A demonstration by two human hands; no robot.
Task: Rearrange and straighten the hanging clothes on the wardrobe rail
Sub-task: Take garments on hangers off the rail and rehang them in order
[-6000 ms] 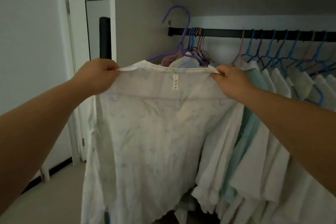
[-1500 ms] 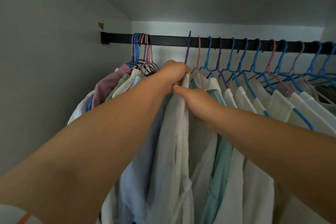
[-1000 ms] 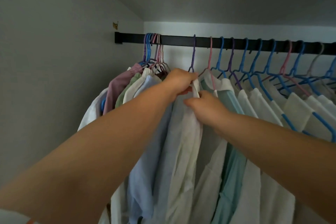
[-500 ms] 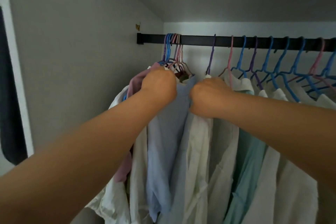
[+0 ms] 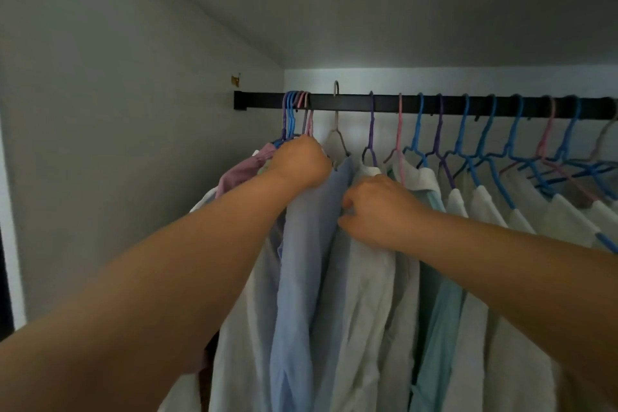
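The left hand [image 5: 302,162] is curled on the shoulder of the pale blue shirt [image 5: 301,261] and the right hand [image 5: 378,207] pinches its front, while bunched hangers [image 5: 296,110] at the rail's [image 5: 384,104] left end are judged unspaced.

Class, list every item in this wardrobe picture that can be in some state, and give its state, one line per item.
Left hand: fingers curled, gripping the top of the light blue shirt.
Right hand: pinching the white shirt's front edge.
Light blue shirt: hanging, on the grey hanger.
Grey hanger: hooked on the rail, apart from its neighbours.
White shirt: hanging.
Rail: mounted, loaded with hangers.
Leftmost hangers: bunched together.
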